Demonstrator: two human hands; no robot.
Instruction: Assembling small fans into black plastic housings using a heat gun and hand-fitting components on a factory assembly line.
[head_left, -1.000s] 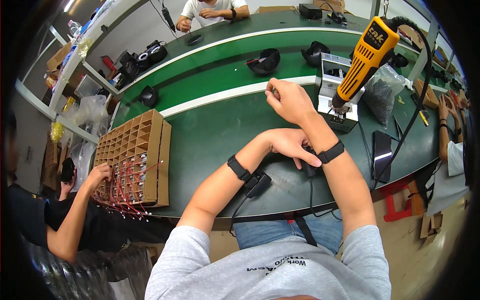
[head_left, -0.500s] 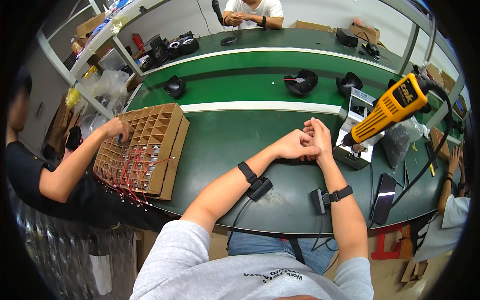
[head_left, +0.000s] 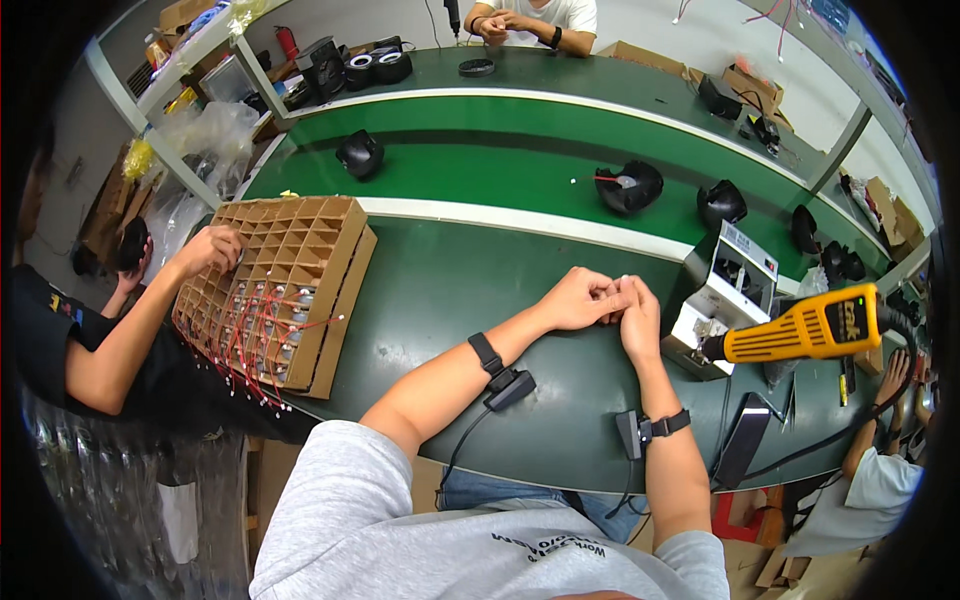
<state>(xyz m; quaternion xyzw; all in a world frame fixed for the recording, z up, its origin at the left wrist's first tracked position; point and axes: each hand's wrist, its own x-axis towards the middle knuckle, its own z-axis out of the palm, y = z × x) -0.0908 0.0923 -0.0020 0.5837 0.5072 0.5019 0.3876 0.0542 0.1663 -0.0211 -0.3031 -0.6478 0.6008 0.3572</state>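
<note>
In the frame's upper left, a red fire extinguisher [head_left: 286,42] shows behind black round units [head_left: 393,70]; crumpled clear plastic [head_left: 225,130] bunches below. At the top, a black disc [head_left: 477,68] lies on the far desk [head_left: 590,80], before a white-shirted person [head_left: 566,14]. Lower right: a dark phone [head_left: 742,442], a red stand [head_left: 738,522].

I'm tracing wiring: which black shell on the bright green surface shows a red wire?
The second black shell from the left: a red wire shows at its opening; the others show none.
</note>
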